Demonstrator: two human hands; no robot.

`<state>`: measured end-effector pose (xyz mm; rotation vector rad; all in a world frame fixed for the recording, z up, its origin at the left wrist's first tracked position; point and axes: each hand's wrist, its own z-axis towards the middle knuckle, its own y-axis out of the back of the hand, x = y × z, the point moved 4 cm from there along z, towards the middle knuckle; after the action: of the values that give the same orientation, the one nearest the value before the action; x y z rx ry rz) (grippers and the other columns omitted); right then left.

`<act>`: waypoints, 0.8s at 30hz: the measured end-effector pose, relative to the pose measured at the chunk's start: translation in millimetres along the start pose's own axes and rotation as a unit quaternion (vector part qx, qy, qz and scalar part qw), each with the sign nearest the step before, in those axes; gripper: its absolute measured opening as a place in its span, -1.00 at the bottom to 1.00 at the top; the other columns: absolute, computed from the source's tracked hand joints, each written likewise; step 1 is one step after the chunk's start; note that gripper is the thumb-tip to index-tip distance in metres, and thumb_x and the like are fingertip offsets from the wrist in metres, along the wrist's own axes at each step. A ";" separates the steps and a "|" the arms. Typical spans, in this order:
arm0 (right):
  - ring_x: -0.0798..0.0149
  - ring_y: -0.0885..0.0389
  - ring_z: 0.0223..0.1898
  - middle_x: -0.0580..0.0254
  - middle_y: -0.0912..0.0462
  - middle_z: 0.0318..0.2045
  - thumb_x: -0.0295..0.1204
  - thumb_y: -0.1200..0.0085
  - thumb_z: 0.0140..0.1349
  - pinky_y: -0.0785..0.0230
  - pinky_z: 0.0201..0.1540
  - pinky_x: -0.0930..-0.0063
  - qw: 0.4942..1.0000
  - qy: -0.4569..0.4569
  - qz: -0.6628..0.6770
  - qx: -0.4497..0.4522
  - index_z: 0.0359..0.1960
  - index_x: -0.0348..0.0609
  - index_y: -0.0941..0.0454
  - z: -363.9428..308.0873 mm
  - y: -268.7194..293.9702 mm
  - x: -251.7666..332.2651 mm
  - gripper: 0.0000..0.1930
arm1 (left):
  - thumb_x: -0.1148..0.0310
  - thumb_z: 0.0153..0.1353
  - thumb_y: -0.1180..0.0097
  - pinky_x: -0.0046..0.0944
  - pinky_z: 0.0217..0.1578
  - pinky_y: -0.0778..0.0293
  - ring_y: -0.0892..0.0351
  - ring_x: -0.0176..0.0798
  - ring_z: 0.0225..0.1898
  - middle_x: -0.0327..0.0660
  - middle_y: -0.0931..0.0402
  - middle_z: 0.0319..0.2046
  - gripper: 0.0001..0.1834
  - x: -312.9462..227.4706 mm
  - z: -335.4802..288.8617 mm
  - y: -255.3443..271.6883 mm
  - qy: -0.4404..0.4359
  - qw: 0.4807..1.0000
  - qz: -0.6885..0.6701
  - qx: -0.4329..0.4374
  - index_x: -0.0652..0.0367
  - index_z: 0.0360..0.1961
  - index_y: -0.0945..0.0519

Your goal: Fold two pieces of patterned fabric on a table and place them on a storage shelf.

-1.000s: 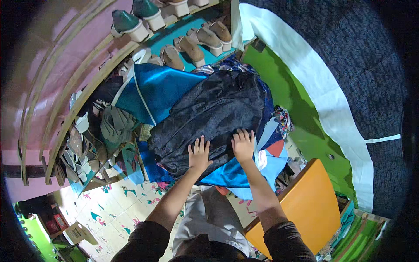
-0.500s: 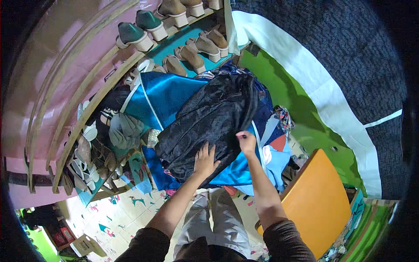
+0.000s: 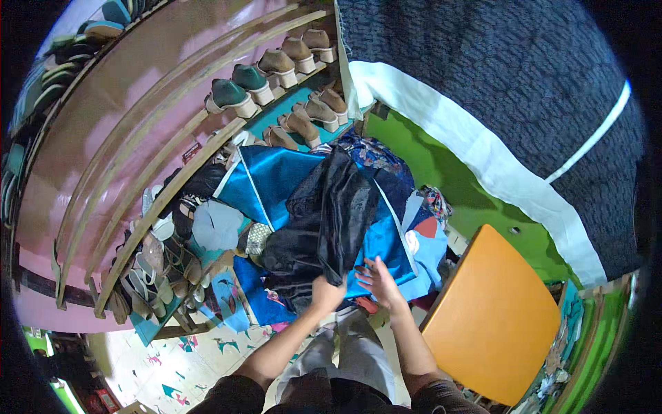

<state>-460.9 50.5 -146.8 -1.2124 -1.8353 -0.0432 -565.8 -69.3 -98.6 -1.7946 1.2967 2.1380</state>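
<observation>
A black, slightly shiny cloth lies in long folds over a bright blue satin cloth with thin white edging. At its near end my left hand is closed on the gathered black fabric. My right hand is open with its fingers spread, just right of the black folds and above the blue satin. Dark patterned cloth shows beneath the pile at its far end. A small beige, dotted piece sits at the pile's left side.
Heeled shoes line a wooden rack at far left. Sandals and loose shoes are heaped left of the pile. An orange panel stands near my right arm, by a green wall. Scraps litter the tiled floor.
The black cloth has been folded over from the right into a narrower bunch. My left hand has closed on its near edge. My right hand has let go, opened and moved nearer.
</observation>
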 end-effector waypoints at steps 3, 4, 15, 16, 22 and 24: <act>0.18 -0.45 -0.02 0.07 -0.43 0.03 -0.07 -0.08 0.11 -0.30 0.00 0.33 0.994 -0.071 -0.037 0.070 0.14 -0.27 -0.21 -25.9 -11.2 10.3 -0.33 | 0.30 -0.01 -0.04 0.01 -0.43 -0.43 -0.51 0.21 -0.44 0.08 -0.53 -0.50 -0.83 -8.8 -54.9 -26.1 -0.080 0.979 0.076 0.173 0.18 -0.47 -0.55; 0.18 -0.45 -0.02 0.07 -0.43 0.03 -0.07 -0.08 0.11 -0.30 0.00 0.33 0.995 -0.064 -0.031 0.063 0.14 -0.27 -0.21 -30.3 -6.7 11.4 -0.33 | 0.27 -0.01 -0.02 0.02 -0.43 -0.43 -0.51 0.20 -0.46 0.08 -0.54 -0.49 -0.80 -15.8 -71.0 -34.5 -0.122 0.966 0.070 0.219 0.18 -0.49 -0.54; 0.53 -0.45 -0.39 0.40 -0.56 -0.41 -0.47 0.02 0.19 -0.31 -0.27 0.62 0.931 0.252 -0.197 -0.174 -0.23 -0.31 -0.51 -204.8 53.0 60.7 -0.82 | 0.15 -0.20 -0.32 0.02 0.07 -0.19 -0.17 0.12 0.15 0.11 -0.09 0.15 -0.10 -32.4 -78.0 -9.1 -0.325 0.892 0.184 0.254 0.23 0.16 -0.16; 0.54 -0.45 -0.39 0.41 -0.56 -0.41 -0.44 0.01 0.20 -0.31 -0.28 0.64 0.932 0.244 -0.201 -0.176 -0.22 -0.31 -0.51 -224.0 58.9 63.9 -0.81 | 0.09 -0.25 -0.35 0.13 0.07 -0.16 -0.10 0.15 0.18 0.08 0.07 0.24 0.07 -38.0 -77.7 -15.0 -0.317 0.905 0.192 0.210 0.15 0.26 -0.01; 0.57 -0.42 -0.41 0.45 -0.54 -0.46 -0.35 0.01 0.23 -0.32 -0.30 0.65 0.914 0.331 -0.184 -0.147 -0.31 -0.32 -0.51 -321.6 84.7 91.6 -0.77 | 0.15 -0.29 -0.39 0.20 0.15 -0.04 0.05 0.15 0.27 0.08 0.25 0.30 0.16 -103.7 -140.2 -84.3 -0.407 0.848 0.193 0.279 0.13 0.29 0.09; 0.58 -0.41 -0.43 0.46 -0.52 -0.48 -0.33 0.02 0.24 -0.32 -0.32 0.64 0.907 0.339 -0.187 -0.166 -0.34 -0.30 -0.50 -352.5 97.6 98.5 -0.76 | 0.33 -0.22 -0.29 0.08 0.13 -0.15 -0.09 0.11 0.21 0.05 0.03 0.25 -0.10 -115.9 -162.1 -109.5 -0.454 0.828 0.137 0.299 0.14 0.21 -0.14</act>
<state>-166.8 5.1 87.6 -0.8794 -1.4263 -0.9142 -343.4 -47.9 -56.2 -0.2677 1.6531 1.9085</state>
